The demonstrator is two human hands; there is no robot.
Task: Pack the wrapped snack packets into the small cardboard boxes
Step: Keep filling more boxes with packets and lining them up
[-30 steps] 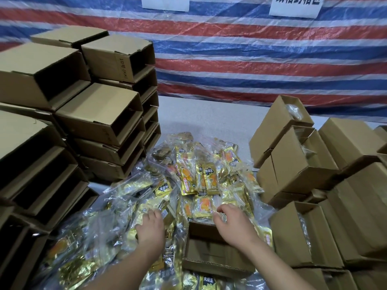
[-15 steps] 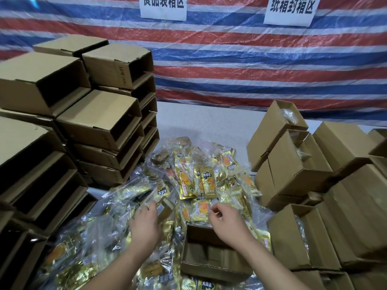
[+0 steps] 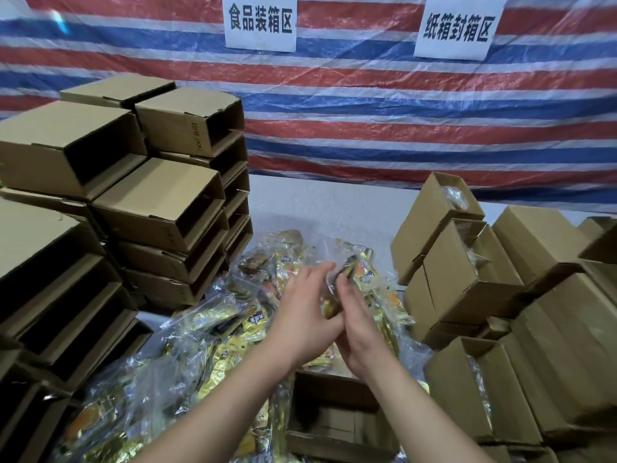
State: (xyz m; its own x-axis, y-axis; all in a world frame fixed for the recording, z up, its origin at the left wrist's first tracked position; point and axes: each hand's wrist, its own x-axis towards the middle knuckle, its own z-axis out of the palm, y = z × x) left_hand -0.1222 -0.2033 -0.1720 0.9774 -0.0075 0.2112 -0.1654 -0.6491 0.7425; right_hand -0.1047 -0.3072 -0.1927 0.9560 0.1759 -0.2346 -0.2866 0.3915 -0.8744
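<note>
Both hands are raised above the pile of gold and clear wrapped snack packets (image 3: 213, 332). A small bundle of packets (image 3: 360, 264) is pressed between my left hand (image 3: 302, 320) and my right hand (image 3: 359, 332). The fingers of both look straight and point up and away; motion blur hides the details. Below my wrists, near the front edge, an open small cardboard box (image 3: 334, 426) lies with its inside facing me; it looks bare.
Stacks of open cardboard boxes (image 3: 160, 202) rise on the left. Boxes with packets inside (image 3: 467, 272) are piled on the right. A striped tarp with two paper signs (image 3: 260, 21) hangs behind the white table (image 3: 320, 202).
Both hands rose from the pile beside the open box and came together, lifting a bundle of packets between them. The camera tilted up.
</note>
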